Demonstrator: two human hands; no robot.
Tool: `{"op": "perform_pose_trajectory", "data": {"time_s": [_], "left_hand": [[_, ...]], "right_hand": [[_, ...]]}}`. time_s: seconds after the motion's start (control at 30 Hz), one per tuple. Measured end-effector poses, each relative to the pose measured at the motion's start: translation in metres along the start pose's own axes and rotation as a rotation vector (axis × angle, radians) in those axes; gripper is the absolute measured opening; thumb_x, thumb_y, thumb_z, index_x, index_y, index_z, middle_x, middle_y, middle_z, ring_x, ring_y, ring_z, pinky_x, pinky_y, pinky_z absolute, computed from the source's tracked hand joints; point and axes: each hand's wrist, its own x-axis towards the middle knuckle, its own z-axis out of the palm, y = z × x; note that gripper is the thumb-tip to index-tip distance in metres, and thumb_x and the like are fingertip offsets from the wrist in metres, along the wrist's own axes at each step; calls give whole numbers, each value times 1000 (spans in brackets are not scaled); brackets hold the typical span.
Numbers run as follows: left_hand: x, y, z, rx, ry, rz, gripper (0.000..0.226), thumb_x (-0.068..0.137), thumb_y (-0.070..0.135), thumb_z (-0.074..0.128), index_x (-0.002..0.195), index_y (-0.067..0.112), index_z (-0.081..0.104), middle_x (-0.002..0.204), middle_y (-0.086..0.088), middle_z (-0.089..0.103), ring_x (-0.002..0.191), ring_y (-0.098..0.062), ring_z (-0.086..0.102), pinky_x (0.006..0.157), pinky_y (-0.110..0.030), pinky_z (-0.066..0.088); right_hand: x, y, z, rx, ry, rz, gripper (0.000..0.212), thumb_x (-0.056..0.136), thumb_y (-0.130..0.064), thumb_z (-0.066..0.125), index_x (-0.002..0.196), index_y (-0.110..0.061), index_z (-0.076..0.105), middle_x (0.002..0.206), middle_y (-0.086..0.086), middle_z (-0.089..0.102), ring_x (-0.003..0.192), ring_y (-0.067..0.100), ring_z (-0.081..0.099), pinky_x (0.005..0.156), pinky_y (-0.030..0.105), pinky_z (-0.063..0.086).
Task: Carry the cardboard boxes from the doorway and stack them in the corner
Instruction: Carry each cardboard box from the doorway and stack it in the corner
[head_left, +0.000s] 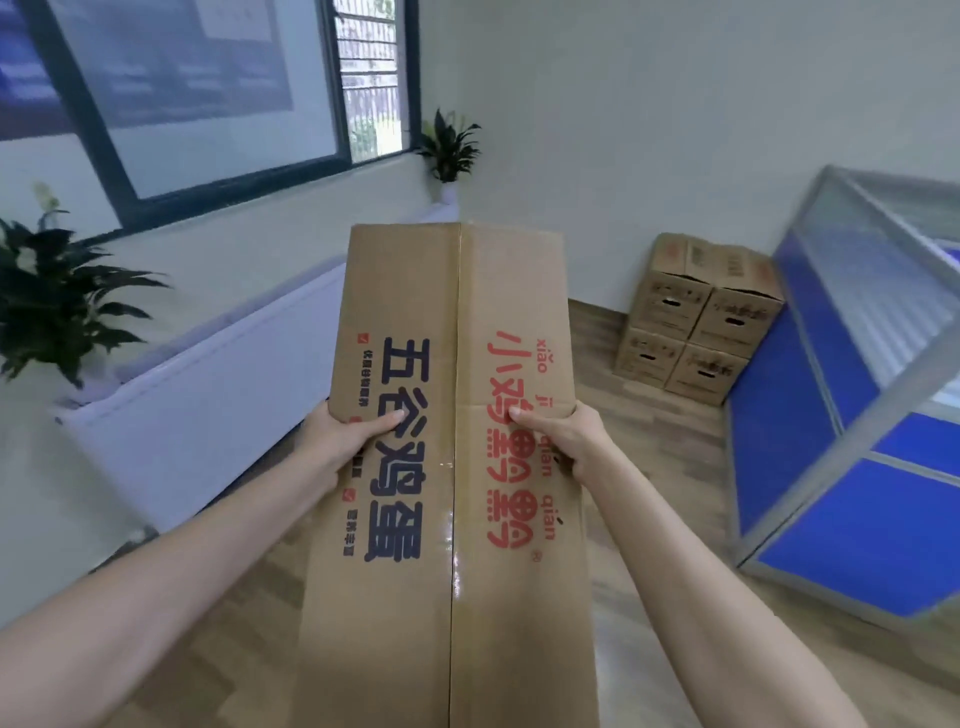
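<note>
A long brown cardboard box (452, 291) with dark blue and red printed characters fills the middle of the view, held up in front of me above the floor. My left hand (345, 434) grips its left edge, thumb on the top face. My right hand (563, 434) grips its right edge the same way. Further off at the right, a stack of several matching cardboard boxes (698, 317) stands two high on the floor in the corner, against the white wall and a blue partition.
A blue and glass office partition (852, 395) runs along the right. A low white cabinet (208, 395) lines the left wall under a dark-framed window. Potted plants stand at the left (57, 296) and in the far corner (449, 148). Wooden floor (670, 457) lies between me and the stack.
</note>
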Motion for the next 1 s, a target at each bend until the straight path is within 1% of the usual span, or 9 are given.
{"op": "perform_pose_trajectory", "data": {"time_s": [0.17,0.37,0.47,0.57,0.6,0.7,0.8,0.93,1.0], "left_hand": [[64,44,156,102,-175,33,75,58,40,94,120,17,59,104,-5,73,89,-24,70,65,-36,53],[162,81,323,150,-304,57,86,50,48,94,122,18,58,106,-6,73,94,-27,71,87,-51,57],[213,100,395,174,-353,44,95,46,53,94,127,18,57,112,-6,72,100,-28,68,92,-54,54],[259,127,461,197,-377,26,115,28,64,92,128,17,57,115,-7,71,105,-29,67,95,-55,53],[282,143,497,199,-414,16,116,28,64,92,128,17,57,116,-7,71,106,-29,66,95,-54,53],[318,169,548,253,-425,30,98,48,55,93,129,15,55,116,-8,70,104,-29,66,92,-50,54],[365,192,618,297,-454,33,94,51,54,93,128,15,55,113,-8,71,101,-28,67,90,-51,55],[434,220,725,301,-492,42,84,59,47,93,127,15,55,111,-8,71,98,-26,67,83,-46,54],[462,233,771,303,-487,48,78,60,45,93,122,16,57,107,-7,72,96,-26,69,87,-48,55]], "right_hand": [[64,-11,-131,69,182,0,55,65,-33,95,110,-18,65,101,2,77,90,19,73,64,33,53],[176,-20,-250,98,308,26,54,68,-33,94,112,-16,67,101,3,77,91,20,73,65,33,53],[238,-30,-299,98,348,51,58,66,-35,95,113,-16,68,102,3,78,93,22,73,67,34,55],[298,-48,-341,90,383,87,58,65,-36,95,113,-17,69,102,3,78,94,22,74,72,36,56],[327,-58,-366,114,394,88,59,64,-37,95,113,-17,69,101,3,79,94,23,74,74,38,57],[372,-73,-402,132,427,106,58,64,-36,96,111,-16,69,101,4,79,93,22,74,69,35,56],[429,-84,-449,176,459,123,61,63,-36,96,114,-15,68,101,4,79,91,21,75,64,32,54],[529,-93,-520,203,475,125,60,65,-33,95,114,-14,69,100,5,79,92,21,75,67,33,54],[574,-101,-551,198,468,126,57,66,-33,95,113,-14,70,99,4,80,92,21,75,68,33,55]]}}
